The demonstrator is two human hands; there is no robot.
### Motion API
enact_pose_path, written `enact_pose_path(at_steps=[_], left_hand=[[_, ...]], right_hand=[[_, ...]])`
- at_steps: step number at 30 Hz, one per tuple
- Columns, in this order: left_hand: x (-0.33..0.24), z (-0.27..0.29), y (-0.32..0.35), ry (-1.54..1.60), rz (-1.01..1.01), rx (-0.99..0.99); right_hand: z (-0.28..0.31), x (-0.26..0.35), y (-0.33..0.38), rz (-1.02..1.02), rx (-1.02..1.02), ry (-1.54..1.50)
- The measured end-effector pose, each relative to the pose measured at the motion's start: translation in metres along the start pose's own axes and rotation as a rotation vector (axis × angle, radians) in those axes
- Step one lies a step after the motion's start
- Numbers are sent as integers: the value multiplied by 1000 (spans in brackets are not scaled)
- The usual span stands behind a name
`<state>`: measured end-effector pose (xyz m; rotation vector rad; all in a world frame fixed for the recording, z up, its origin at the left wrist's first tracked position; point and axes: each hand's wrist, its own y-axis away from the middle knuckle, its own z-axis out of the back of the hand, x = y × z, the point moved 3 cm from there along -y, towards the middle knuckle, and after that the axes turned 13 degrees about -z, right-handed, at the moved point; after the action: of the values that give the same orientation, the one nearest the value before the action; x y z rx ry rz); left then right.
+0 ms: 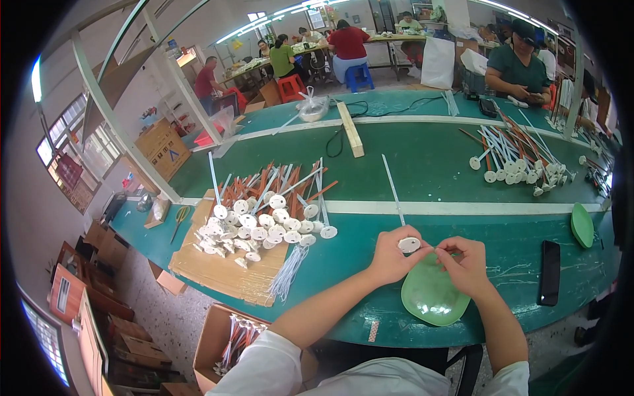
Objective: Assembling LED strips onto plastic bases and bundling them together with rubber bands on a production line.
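Note:
My left hand point(389, 256) is closed around a pale stick point(392, 185) with a round white disc point(409, 245) at its near end. The stick points away from me across the table. Close by, my right hand point(465, 263) has thumb and fingers pinched near the left fingertips; what they hold is too small to make out. Both hands are above a shallow green dish point(432, 300). To the left, a large pile of brown and pale sticks with white discs point(279, 216) lies on a cardboard sheet point(198, 264). Thin white strings point(288, 274) hang over its edge.
A black phone point(549, 273) and another green dish point(582, 226) lie at right. More disc-ended sticks point(522, 168) lie far right, near a seated person point(518, 72). Scissors point(179, 221) are at left, a wooden bar point(350, 130) behind, a box of sticks point(206, 350) below.

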<state>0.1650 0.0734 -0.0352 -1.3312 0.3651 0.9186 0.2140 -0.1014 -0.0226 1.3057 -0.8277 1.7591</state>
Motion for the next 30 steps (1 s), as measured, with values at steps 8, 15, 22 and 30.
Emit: enact_pose_path(at_steps=[8,15,22,30], left_hand=[[-2,0,2,44,5,31],[-8,-5,-1,-4,-42,37],[-12,-6,-2,68,-149,235],[-8,-16,0,437,-19,211]], right_hand=[[2,0,2,52,7,29],[3,4,6,204,-52,137],[4,19,12,416,-276,184],[2,23,17,670,-304,269]])
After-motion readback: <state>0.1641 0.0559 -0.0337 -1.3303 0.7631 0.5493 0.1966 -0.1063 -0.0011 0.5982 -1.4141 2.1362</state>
